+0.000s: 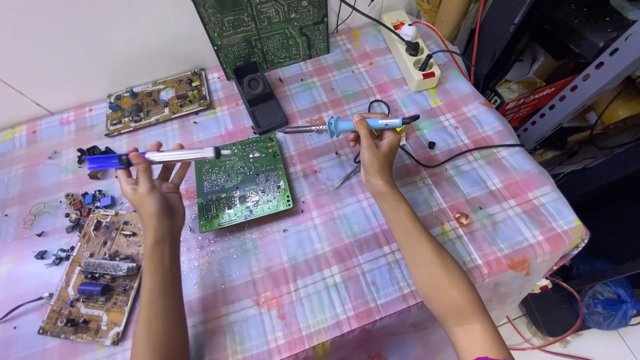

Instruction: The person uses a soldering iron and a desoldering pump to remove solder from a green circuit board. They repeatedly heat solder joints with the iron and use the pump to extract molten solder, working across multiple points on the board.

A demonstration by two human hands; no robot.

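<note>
My left hand (155,193) holds a desoldering pump (153,157), blue at one end and silver along the barrel, lying level with its tip toward a green circuit board (244,181). My right hand (375,148) grips a blue-handled soldering iron (353,125) horizontally, its metal tip pointing left above the board's far edge. The iron's black cord (460,156) trails right across the checked pink tablecloth (347,247). The green board lies flat between my two hands, solder side up.
A brown circuit board (93,277) lies at the near left with loose components (80,207) beside it. Another brown board (157,101), a black stand (257,97) and a large green board (267,30) sit at the back. A power strip (411,51) lies back right. Shelving (587,80) stands right.
</note>
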